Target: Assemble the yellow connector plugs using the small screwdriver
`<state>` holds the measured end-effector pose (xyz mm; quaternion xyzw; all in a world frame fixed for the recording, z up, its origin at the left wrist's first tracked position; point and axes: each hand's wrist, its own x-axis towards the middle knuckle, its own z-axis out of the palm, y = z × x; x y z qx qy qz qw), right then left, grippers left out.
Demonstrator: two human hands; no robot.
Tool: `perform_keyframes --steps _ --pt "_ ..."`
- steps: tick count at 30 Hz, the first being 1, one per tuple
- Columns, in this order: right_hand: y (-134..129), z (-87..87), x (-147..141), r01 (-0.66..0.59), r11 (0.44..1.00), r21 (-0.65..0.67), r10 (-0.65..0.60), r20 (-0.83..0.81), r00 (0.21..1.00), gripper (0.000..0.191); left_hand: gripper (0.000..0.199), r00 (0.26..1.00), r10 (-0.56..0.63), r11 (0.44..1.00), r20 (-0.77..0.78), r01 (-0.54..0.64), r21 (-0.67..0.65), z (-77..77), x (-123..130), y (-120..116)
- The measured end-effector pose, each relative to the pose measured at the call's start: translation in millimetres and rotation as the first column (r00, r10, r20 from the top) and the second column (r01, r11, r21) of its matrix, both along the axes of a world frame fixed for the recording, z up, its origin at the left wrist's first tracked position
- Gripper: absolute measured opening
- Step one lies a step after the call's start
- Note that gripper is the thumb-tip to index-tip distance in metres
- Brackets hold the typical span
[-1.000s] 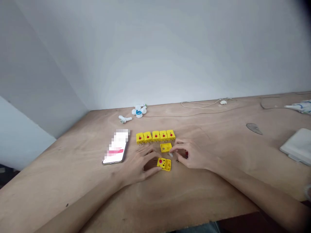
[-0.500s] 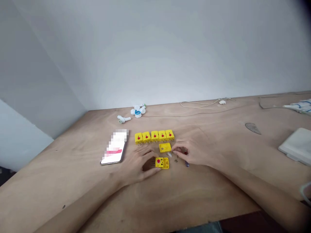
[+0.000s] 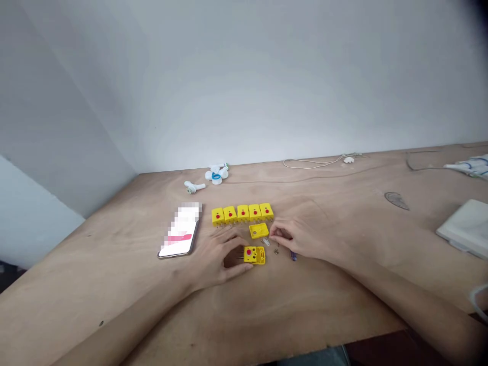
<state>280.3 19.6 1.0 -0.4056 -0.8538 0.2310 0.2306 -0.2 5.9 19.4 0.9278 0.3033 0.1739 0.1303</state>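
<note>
Head view looks down on a plywood surface (image 3: pixel 328 305) where the left hand (image 3: pixel 215 256) lies in a wide grip, its thumb against the lower edge of an opened yellow plastic connector housing (image 3: pixel 254 255) marked with a red dot, and its fingers arching just above it. The inside of that hollow housing is too small to read clearly. The right hand (image 3: pixel 293 239) sits just beside a loose yellow plastic cover (image 3: pixel 259 231), its fingertips (image 3: pixel 273 236) drawn into a narrow grip; whether they hold anything is too small to tell. Below those fingers lie a small silver metal clip (image 3: pixel 266 241), a tiny metal screw (image 3: pixel 276 251) and a small purple-tipped tool (image 3: pixel 293 255). Farther from the person, a row of five closed yellow connectors with red dots (image 3: pixel 243 214) stands side by side. To the left of the row is a pixelated smartphone (image 3: pixel 179 231). Beyond them are white plastic fittings with a blue ring (image 3: pixel 216 175), a thin white cable (image 3: pixel 312 162) and a flat white case (image 3: pixel 463 229).
</note>
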Motion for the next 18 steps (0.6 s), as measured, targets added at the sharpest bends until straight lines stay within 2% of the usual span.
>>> perform_keyframes --steps 5,11,15,18 --pt "-0.9 -1.9 -2.5 0.052 0.998 -0.032 -0.054 -0.08 0.995 0.022 0.034 0.999 0.032 0.999 0.018 -0.032 0.002 -0.7 -0.3 1.0" --pt "-6.2 -4.1 -8.7 0.07 0.98 -0.187 -0.111 -0.214 0.97 0.027 0.03 0.996 0.039 0.997 0.075 -0.034 -0.064 -5.0 3.6 -0.9" --pt "-13.6 -2.5 -17.4 0.086 0.987 -0.137 -0.116 -0.23 0.966 0.021 0.032 0.992 0.054 0.993 0.112 -0.042 -0.11 -6.0 6.6 -1.3" --pt "-18.8 1.8 -24.2 0.061 0.996 -0.072 -0.074 -0.206 0.976 0.015 0.032 0.989 0.068 0.987 0.129 -0.048 -0.156 -4.1 8.3 -0.7"
